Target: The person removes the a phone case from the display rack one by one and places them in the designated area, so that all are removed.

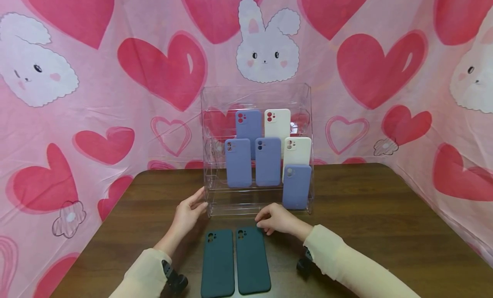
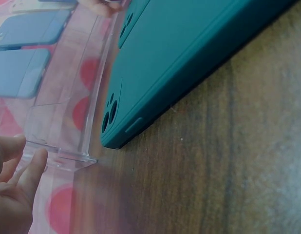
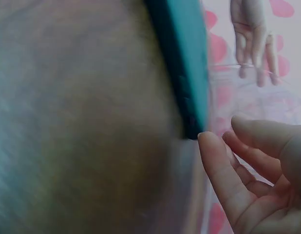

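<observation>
Two dark green phone cases lie side by side on the table, a left case (image 1: 218, 266) and a right case (image 1: 253, 264), camera cutouts at the far end. My right hand (image 1: 278, 219) is at the far right corner of the right case, a fingertip at that corner in the right wrist view, thumb and fingers apart. By the lower left side of a clear tiered display stand (image 1: 246, 213) is my left hand (image 1: 186, 212), fingers extended at its edge. The stand holds several purple and white cases, including a purple case (image 1: 297, 187) at the lower right.
The wooden table (image 1: 358, 246) extends to both sides of the stand. A pink cloth with hearts and rabbits (image 1: 265, 58) hangs behind and around it. Small dark cameras, such as the left wrist camera (image 1: 175, 281), sit on both wrists.
</observation>
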Tool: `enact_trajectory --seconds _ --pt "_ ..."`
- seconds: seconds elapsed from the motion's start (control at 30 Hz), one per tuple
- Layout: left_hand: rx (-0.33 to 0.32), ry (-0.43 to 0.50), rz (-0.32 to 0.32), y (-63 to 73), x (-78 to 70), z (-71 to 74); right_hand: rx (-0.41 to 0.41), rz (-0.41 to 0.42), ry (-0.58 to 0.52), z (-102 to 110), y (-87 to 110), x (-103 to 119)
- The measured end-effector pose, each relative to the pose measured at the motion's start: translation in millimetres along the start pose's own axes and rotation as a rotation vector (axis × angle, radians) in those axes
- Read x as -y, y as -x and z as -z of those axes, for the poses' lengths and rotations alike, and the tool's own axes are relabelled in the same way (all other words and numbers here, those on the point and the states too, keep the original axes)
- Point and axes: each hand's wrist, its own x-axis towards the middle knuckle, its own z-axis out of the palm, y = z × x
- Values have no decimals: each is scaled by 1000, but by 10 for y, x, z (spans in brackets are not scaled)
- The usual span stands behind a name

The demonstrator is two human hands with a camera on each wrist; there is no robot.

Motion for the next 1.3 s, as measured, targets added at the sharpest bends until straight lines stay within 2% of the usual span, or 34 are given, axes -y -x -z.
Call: enact_trajectory --seconds 0.2,0.47,0.73,1.0,1.3 --pt "3 6 -4 4 -13 -7 -28 83 -16 238 52 162" --pt "3 -13 -18 -1 -5 -3 -110 166 -16 599 196 451" --pt "-6 -9 -8 4 22 -2 -245 200 23 925 313 610" --pt "-12 -16 5 2 18 -8 -352 199 -7 1207 407 606" --pt "-17 -16 7 -4 -4 -10 -436 171 -45 1417 445 388"
